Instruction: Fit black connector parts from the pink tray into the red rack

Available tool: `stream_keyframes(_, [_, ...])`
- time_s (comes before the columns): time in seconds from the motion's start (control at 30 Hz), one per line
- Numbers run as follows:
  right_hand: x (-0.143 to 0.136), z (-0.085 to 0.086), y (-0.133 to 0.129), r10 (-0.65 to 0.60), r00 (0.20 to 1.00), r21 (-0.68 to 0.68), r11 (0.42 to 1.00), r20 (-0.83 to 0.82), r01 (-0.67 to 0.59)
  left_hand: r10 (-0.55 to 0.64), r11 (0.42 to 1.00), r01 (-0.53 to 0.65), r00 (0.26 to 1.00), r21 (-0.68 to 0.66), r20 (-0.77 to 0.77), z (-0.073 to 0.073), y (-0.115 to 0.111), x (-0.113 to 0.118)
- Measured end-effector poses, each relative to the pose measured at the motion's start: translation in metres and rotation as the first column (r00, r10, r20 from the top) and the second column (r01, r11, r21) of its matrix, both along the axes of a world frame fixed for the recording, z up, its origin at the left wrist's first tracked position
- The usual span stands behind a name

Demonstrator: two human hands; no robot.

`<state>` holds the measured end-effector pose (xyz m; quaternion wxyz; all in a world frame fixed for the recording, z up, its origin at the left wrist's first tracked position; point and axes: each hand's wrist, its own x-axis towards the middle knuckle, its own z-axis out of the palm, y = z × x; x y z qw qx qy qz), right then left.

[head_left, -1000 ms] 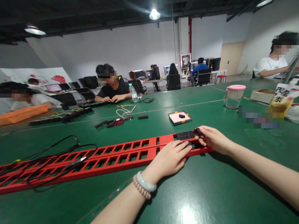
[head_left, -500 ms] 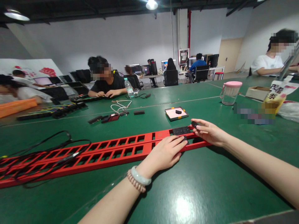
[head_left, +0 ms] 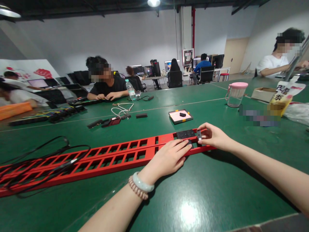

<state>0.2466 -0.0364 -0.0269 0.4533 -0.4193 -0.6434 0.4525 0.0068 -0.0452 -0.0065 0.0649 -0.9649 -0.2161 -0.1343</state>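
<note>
A long red slotted frame (head_left: 125, 151) lies across the green table, with two parallel rows of openings. Set in its right end is a black rectangular block (head_left: 185, 134). My left hand (head_left: 169, 156), fingers stretched out, rests flat over the near row, its fingertips on a second black piece (head_left: 189, 143) that it partly covers. Between the thumb and fingers of my right hand (head_left: 212, 137) is a small black block (head_left: 199, 135), held upright at the right end of the frame. A bracelet and a bead string circle my left wrist.
Black cables (head_left: 58, 161) drape over the frame's left part. Beyond it are a shallow tray (head_left: 180, 120) with a small black piece, a white cable (head_left: 122, 111), a water bottle (head_left: 130, 89) and a pink-lidded cup (head_left: 236, 95). A person (head_left: 106, 83) sits across the table.
My right hand has turned the small black block from slanted to upright and moved it slightly down against the frame. My left hand stays in place over the frame.
</note>
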Motion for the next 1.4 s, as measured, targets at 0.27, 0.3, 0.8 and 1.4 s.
stream_keyframes(0.27, [0.0051,0.0058,-0.0044,-0.082,0.934,0.243,0.970,0.347,-0.005,-0.003,1.000,0.003,1.000,0.013,0.002,0.0002,-0.0009,0.0007])
stream_keyframes(0.3, [0.0059,0.0054,-0.0042,-0.081,0.926,0.252,0.968,0.368,-0.016,-0.003,1.000,0.003,1.000,0.014,0.004,0.0000,-0.0008,0.0007])
stream_keyframes(0.8, [0.0082,0.0077,-0.0057,-0.100,0.856,0.348,0.932,0.507,-0.098,0.001,1.000,-0.001,1.000,-0.012,-0.007,0.0000,-0.0010,0.0004])
stream_keyframes(1.4, [0.0085,0.0085,-0.0068,-0.111,0.801,0.415,0.891,0.588,-0.181,-0.003,1.000,0.003,1.000,-0.006,-0.001,0.0013,-0.0007,0.0017])
